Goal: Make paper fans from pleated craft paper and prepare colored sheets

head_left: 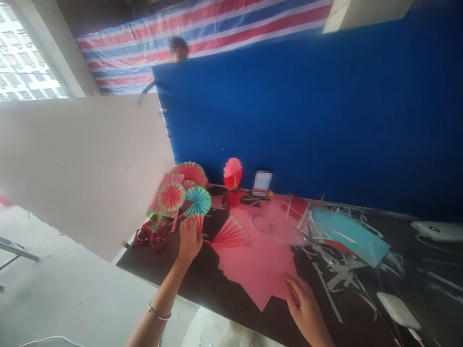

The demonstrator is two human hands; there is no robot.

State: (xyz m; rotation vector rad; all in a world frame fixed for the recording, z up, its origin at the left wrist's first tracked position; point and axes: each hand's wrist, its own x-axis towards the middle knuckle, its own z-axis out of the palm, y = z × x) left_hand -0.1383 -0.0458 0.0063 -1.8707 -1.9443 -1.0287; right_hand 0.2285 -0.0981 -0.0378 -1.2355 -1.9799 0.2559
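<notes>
The half-spread pink pleated-paper fan (231, 233) lies over the left edge of the flat pink paper sheets (258, 262) on the dark desk (206, 286), its narrow end pointing toward the left hand (191, 238), clearly nearer than the right hand (301, 298). The left grip curls at another pink pleated-paper piece (198, 221), the right bends loosely by the sheets' near-right edge; I cannot tell whether either pinches.

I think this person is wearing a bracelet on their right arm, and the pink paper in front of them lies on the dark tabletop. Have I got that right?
Not quite: the bracelet is on the left arm, not the right arm, as the head view shows. The pink paper does lie on the dark tabletop.
</notes>
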